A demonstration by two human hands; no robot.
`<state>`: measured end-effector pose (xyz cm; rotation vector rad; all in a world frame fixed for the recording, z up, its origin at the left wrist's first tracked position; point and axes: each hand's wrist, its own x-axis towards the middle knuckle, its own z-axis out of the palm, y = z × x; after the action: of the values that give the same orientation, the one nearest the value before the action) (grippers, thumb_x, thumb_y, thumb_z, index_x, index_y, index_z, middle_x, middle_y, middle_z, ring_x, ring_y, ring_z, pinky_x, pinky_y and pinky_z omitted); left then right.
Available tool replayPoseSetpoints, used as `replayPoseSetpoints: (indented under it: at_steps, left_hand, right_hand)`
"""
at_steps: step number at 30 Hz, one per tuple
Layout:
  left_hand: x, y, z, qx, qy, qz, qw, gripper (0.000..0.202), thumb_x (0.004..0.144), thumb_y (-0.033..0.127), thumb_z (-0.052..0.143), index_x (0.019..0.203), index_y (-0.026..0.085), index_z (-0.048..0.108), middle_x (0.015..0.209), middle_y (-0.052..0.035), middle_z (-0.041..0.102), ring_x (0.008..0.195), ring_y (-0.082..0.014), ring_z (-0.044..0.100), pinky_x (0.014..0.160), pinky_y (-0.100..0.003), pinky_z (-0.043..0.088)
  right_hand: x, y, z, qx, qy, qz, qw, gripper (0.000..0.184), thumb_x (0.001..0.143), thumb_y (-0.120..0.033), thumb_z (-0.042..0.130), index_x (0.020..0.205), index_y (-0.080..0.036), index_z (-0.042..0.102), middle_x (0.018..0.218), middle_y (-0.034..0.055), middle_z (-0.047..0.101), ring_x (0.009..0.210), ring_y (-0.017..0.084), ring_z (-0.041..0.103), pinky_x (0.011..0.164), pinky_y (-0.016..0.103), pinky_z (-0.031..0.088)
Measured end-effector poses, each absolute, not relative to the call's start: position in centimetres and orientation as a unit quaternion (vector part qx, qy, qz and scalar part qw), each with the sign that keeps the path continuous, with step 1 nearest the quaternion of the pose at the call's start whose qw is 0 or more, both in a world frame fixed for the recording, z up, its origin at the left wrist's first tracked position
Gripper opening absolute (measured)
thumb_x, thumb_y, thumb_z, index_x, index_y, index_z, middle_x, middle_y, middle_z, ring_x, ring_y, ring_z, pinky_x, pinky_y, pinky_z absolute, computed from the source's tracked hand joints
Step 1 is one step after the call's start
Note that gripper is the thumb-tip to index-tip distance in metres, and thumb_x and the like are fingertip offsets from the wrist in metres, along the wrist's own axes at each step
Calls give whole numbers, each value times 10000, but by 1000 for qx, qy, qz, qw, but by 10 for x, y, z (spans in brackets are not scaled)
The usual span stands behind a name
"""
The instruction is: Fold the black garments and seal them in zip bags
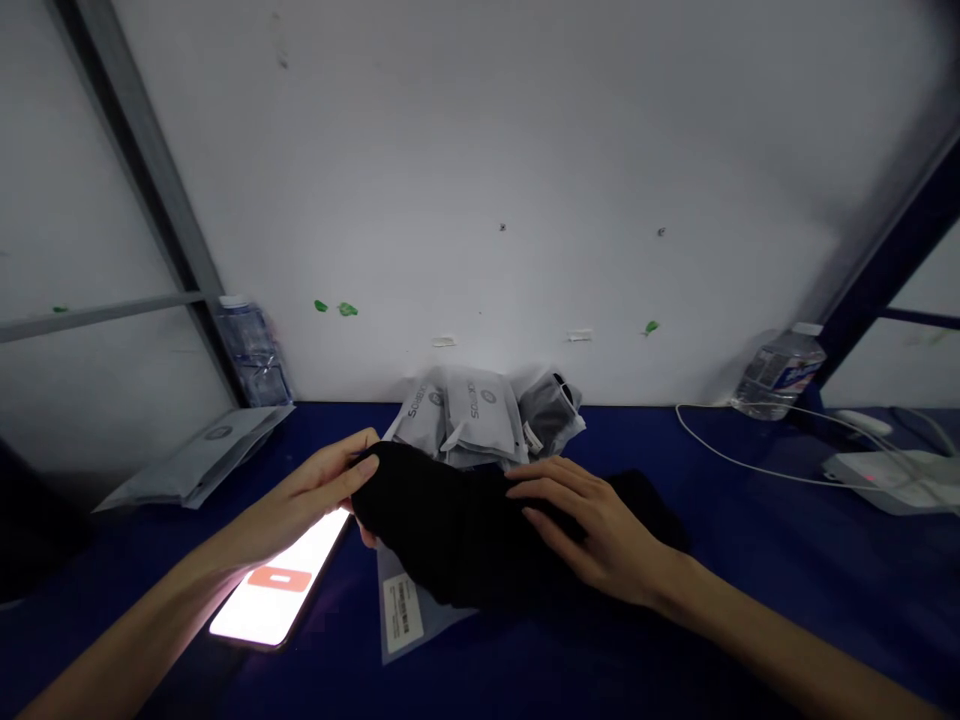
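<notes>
A piece of black fabric (pixel 450 530) lies across the middle of the blue table; its exact kind is hard to make out in the dim light. My left hand (pixel 330 482) pinches its left end between thumb and fingers. Resting flat on the cloth further right is my right hand (pixel 592 520), its fingers stretched out. Under the fabric's lower left edge sticks out a clear plastic bag (pixel 420 625) with a white barcode label (pixel 403 612). Beneath my left wrist a lit phone (pixel 281 585) shows a white screen with a red button.
Behind the cloth stand several frosted packages (pixel 484 410), one with black contents (pixel 551 412). Another package (pixel 199 455) lies at the left. Plastic bottles stand at the left (pixel 255 350) and right (pixel 780 370) by the white wall (pixel 480 180). A white cable (pixel 720 455) runs to a white box (pixel 892 480).
</notes>
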<state>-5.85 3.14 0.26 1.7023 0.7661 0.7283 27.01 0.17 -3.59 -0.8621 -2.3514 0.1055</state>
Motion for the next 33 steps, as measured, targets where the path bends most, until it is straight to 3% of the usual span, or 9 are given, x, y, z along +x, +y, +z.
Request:
replayPoseSetpoints:
  at_steps: [7, 12, 17, 22, 24, 26, 28, 30, 33]
  left_hand:
    - [-53, 28, 14, 665, 409, 363, 509, 260, 928, 422, 544, 786, 208, 503, 675, 39, 461, 553, -116, 508, 461, -222, 501]
    - [-51, 28, 14, 656, 436, 368, 494, 307, 905, 459, 555, 746, 209, 474, 639, 48, 445, 516, -109, 493, 425, -213, 471]
    - [-50, 29, 7, 654, 389, 403, 508, 313, 960, 434, 542, 765, 192, 502, 650, 42, 474, 531, -99, 485, 448, -199, 467]
    - [-36, 26, 16, 682, 355, 374, 519, 269, 1000, 409, 517, 863, 179, 544, 683, 22, 546, 568, -111, 537, 492, -210, 484]
    - [-27, 23, 21, 693, 325, 365, 530, 257, 1006, 426, 507, 930, 186, 560, 730, 5, 591, 621, -132, 584, 549, -238, 512]
    - [-17, 18, 24, 716, 264, 315, 565, 335, 1014, 504, 443, 1117, 210, 567, 925, -47, 664, 827, -195, 657, 783, -353, 558]
    - [-9, 14, 23, 750, 229, 223, 580, 476, 1017, 571, 356, 1327, 242, 505, 1200, -103, 649, 1109, -263, 619, 1018, -456, 463]
    - [-3, 10, 19, 795, 269, 164, 518, 463, 1033, 536, 345, 1419, 306, 457, 1343, -88, 605, 1254, -277, 539, 1082, -464, 395]
    - [1, 10, 12, 853, 332, 114, 386, 355, 1042, 460, 384, 1332, 378, 572, 1338, -24, 624, 1245, -265, 541, 1038, -427, 412]
  right_hand:
    - [256, -13, -35, -281, -942, 95, 159, 518, 1021, -371, 475, 1515, -254, 369, 1558, 76, 410, 1439, 255, 352, 1158, 490, 343]
    - [271, -2, -24, -300, -907, 27, 295, 356, 1001, -244, 498, 1351, -242, 564, 1345, 71, 632, 1258, 235, 559, 1086, 481, 426]
    - [297, 10, -11, -319, -822, -27, 471, 222, 970, -159, 501, 1083, -227, 679, 970, 49, 737, 887, 198, 686, 780, 363, 556]
    - [303, 13, -10, -385, -787, 17, 482, 216, 999, -267, 493, 1021, -216, 703, 826, 31, 729, 704, 165, 685, 628, 286, 545]
    - [303, 13, -12, -406, -789, 43, 460, 238, 1000, -310, 498, 974, -209, 712, 737, 18, 710, 600, 146, 652, 533, 253, 500]
    - [304, 14, -11, -421, -783, 60, 455, 261, 1001, -340, 498, 943, -207, 714, 675, 4, 688, 529, 131, 614, 482, 239, 456]
    - [306, 14, -7, -432, -768, 66, 468, 280, 1008, -357, 485, 942, -209, 713, 661, -4, 677, 488, 118, 579, 464, 237, 428]
    - [307, 14, -4, -428, -767, 65, 474, 290, 1016, -358, 467, 958, -213, 711, 687, -2, 682, 497, 116, 572, 476, 241, 429]
    - [304, 11, -5, -400, -816, 59, 413, 262, 1013, -325, 472, 978, -217, 708, 817, 23, 710, 644, 138, 638, 592, 263, 490]
